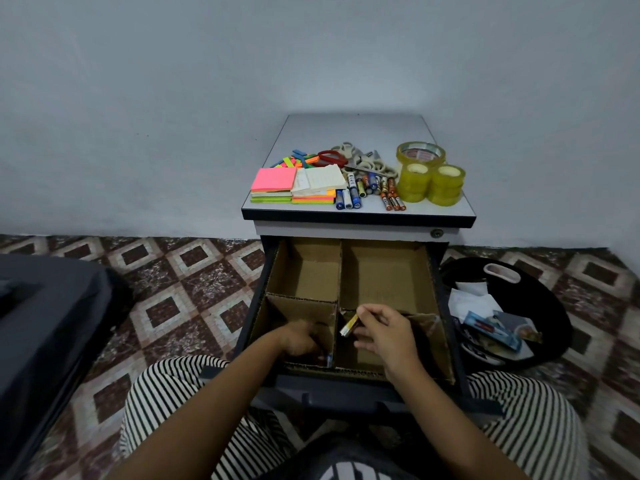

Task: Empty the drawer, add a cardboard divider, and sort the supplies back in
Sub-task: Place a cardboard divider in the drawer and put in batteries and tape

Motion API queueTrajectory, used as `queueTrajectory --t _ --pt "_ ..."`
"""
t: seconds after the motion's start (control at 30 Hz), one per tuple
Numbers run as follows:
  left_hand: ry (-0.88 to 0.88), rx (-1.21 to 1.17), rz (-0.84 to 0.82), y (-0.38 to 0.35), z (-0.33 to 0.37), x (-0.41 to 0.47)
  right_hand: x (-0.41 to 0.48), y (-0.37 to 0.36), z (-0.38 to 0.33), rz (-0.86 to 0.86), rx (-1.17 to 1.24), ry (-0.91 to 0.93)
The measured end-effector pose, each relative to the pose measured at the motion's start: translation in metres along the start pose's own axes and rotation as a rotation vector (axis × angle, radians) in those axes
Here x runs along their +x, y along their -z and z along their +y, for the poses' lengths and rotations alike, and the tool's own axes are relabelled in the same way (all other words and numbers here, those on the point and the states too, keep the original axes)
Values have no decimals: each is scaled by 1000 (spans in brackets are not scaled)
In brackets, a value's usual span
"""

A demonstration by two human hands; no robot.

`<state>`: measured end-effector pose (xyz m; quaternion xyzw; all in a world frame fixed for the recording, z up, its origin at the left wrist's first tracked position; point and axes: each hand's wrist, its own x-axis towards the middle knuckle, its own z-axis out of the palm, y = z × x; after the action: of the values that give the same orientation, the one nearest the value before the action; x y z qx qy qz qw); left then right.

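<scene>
I am sitting on the floor at a small cabinet [356, 133], working both hands in its pulled-out drawer [346, 389]. The drawer is already lined with the cardboard divider [339, 271], whose walls are splitting it into four bays. Those beyond my fingertips are looking bare, so I judge the emptying and dividing done and the sorting-back just starting.

My right hand [384, 336] is hovering over the near right bay, thumb and forefinger pinching a yellowish battery [348, 325] by one end, the other fingers loosely spread. My left hand [301, 337] is reaching down into the near left bay, just across the centre wall from my right fingers, knuckles up and fingers curled under. Whether it is gripping anything I cannot tell, though something bluish is showing at its fingertips.

Well beyond both hands, on the cabinet top, the rest is waiting: tape rolls [431, 178], sticky notes [273, 180], scissors [360, 157] and loose batteries [367, 190].

Next, I reckon, the pinched battery is going down into one near bay, then a long reach up for more.
</scene>
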<state>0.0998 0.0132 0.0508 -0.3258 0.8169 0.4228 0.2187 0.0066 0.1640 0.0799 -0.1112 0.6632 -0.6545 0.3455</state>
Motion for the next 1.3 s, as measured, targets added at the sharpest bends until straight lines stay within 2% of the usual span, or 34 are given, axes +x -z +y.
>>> queueTrajectory --t 0.13,0.27,0.37,0.47,0.6,0.73,0.83,1.0,1.13,1.3 --pt "-69 -119 113 3 2 -5 -1 0 -1 -13 8 9" --pt "-192 -446 323 4 11 -21 -1 -1 -2 -60 16 22" --pt "-322 -566 359 -3 20 -35 -1 -2 0 -80 2 44" --pt "-401 -489 332 -6 27 -46 0 -3 -1 -89 -26 68" --pt "-400 -379 341 -5 29 -51 -2 -3 0 -117 -15 77" --pt "-339 -272 340 1 26 -53 -4 -5 -1 -143 -59 83" --pt "-207 -303 342 14 15 -55 -2 -3 0 -57 -123 63" --pt "21 -181 168 22 5 -44 0 -1 -2 16 -177 9" --pt "100 -24 48 12 11 -22 -1 -3 -2 24 -210 15" --pt "143 168 13 -4 7 -8 1 -1 0 30 -229 18"
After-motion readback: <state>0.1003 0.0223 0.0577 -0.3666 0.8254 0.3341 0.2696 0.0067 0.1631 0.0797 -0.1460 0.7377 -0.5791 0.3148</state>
